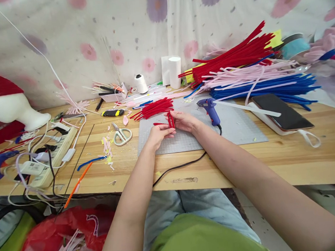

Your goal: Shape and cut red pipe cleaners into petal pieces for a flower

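Over the grey cutting mat (237,129), a bent red pipe cleaner (171,120) is held between both my hands. My left hand (160,135) pinches its lower part, and a red end pokes out to the left above the fingers. On the upper part, the fingers of my right hand (183,121) are closed. Just behind them lies a pile of short red pipe cleaners (156,108). A purple glue gun (211,110) rests on the mat to the right of my right hand, its white glue stick (247,108) reaching rightward.
Left of the mat lie scissors (122,135), a yellow-black cutter (112,113) and scraps. Long red (232,60), pink and blue (266,88) pipe cleaners are heaped back right, near a phone (282,111). A power strip (55,157) with tangled cables is at left, above a red bag (45,239).
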Demonstrator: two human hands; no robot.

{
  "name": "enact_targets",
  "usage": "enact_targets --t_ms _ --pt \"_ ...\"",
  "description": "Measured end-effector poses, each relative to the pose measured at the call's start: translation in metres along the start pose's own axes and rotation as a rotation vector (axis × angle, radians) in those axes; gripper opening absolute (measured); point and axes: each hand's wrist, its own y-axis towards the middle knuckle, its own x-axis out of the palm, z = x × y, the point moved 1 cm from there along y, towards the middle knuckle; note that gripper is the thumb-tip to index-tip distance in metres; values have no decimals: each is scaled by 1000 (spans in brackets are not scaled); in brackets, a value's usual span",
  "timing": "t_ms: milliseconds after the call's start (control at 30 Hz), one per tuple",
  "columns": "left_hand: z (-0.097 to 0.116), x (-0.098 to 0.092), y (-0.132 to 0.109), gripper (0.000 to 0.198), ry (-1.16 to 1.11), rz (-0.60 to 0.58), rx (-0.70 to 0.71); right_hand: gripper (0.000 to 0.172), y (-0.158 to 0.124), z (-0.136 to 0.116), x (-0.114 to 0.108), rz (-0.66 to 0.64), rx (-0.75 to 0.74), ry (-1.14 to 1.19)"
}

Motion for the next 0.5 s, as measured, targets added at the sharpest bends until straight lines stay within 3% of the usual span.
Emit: enact_targets --t_ms 200,500 --pt "-1 5 -1 25 63 26 -7 7 2 1 0 68 34 62" --pt "-4 6 -1 26 93 13 49 7 2 0 -1 80 42 112"
